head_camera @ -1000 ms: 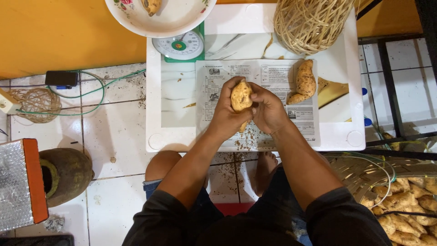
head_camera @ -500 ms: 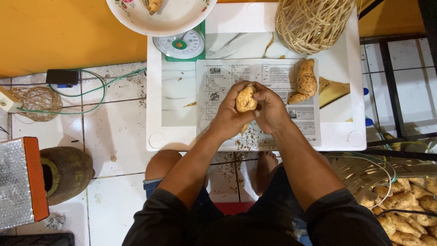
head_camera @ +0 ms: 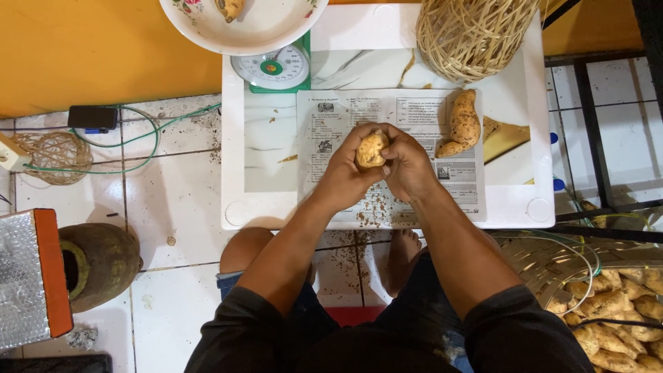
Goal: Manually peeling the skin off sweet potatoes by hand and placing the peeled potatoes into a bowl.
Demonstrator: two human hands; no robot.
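- The left hand [head_camera: 343, 176] and the right hand [head_camera: 407, 166] meet over the middle of a printed paper sheet [head_camera: 331, 121], both closed around one pale yellow-brown tuber [head_camera: 371, 150].
- The tuber is held above the sheet, clear of it, with its top showing between the two thumbs; the left hand cups it from the left, and the fingers of the right hand wrap over its right side.
- Brown crumbs and peelings [head_camera: 376, 211] lie on the sheet just below the hands.
- The sheet rests on a low white worktop [head_camera: 238, 179] with a marble-patterned surface.
- A second, longer tuber [head_camera: 461, 124] lies on the sheet's right edge, apart from the hands.
- At the far end of the worktop stand a green kitchen scale [head_camera: 273, 69] carrying a white flowered bowl [head_camera: 255, 31], and, to the right, a woven rattan basket [head_camera: 469, 34].
- A wire basket [head_camera: 552, 266] at the person's right, on the tiled floor [head_camera: 173, 200], holds many more tubers [head_camera: 615, 324].
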